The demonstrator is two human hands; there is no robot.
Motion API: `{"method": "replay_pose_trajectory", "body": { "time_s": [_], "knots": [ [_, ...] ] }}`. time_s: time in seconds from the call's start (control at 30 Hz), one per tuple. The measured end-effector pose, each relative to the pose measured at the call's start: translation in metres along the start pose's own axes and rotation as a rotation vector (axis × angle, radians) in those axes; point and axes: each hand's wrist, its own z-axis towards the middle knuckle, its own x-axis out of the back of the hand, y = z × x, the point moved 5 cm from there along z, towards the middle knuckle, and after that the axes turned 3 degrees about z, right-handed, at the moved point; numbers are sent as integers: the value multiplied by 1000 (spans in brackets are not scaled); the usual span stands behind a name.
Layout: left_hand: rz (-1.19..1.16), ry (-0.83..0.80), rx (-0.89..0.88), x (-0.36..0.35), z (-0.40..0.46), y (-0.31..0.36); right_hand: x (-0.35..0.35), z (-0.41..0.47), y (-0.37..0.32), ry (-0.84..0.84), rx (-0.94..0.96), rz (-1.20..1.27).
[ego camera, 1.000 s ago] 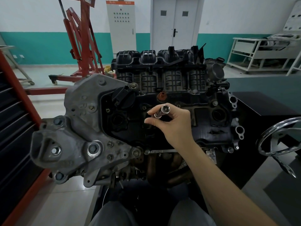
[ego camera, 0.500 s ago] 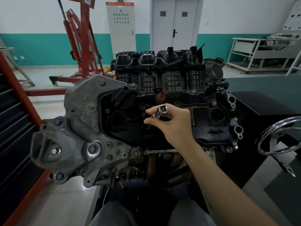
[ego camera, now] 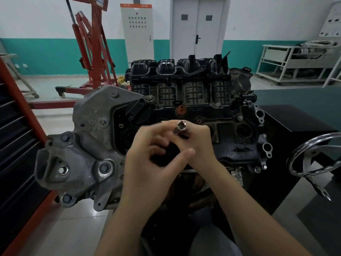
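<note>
As right hand [ego camera: 201, 145] pinches socket [ego camera: 180, 127], engine [ego camera: 239, 141] behind

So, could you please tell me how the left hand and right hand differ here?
The right hand pinches a metal socket, open end toward the camera; the left hand shows nothing in its grip, though blur leaves that uncertain. The left hand lies nearer the camera and partly covers the right hand. The right hand looks sharp, the left hand's fingers smeared. Both hover together over the engine.
</note>
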Motion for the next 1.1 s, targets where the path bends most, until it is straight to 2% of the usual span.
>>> {"method": "replay_pose_trajectory", "body": {
  "time_s": [0.1,0.2,0.33,0.43,0.57,0.7,0.8,0.9,1.0,1.1],
  "knots": [
    [123,4,-6,-15,29,-3,2,2,-4,29,25,-1],
    [149,72,-63,-20,39,-4,3,5,-6,81,67,-90],
    [118,129,-97,-14,43,-8,4,5,-2,49,32,47],
    [19,60,-114,-12,45,-10,1,4,-3,-104,18,167],
    [-172,-62,-90,-14,46,-16,3,7,1,-43,13,188],
    [-50,-15,-62,-15,47,-21,2,6,6,29,-1,178],
    [-71,19,-46,-15,48,-21,2,4,9,11,28,213],
    [-170,-105,-86,-13,52,-19,1,2,12,-118,41,305],
    [-237,-259,-100,-15,51,-19,5,2,18,-107,24,344],
    [-74,-161,-38,-17,50,-24,6,6,24,-67,-19,393]
  ]
}}
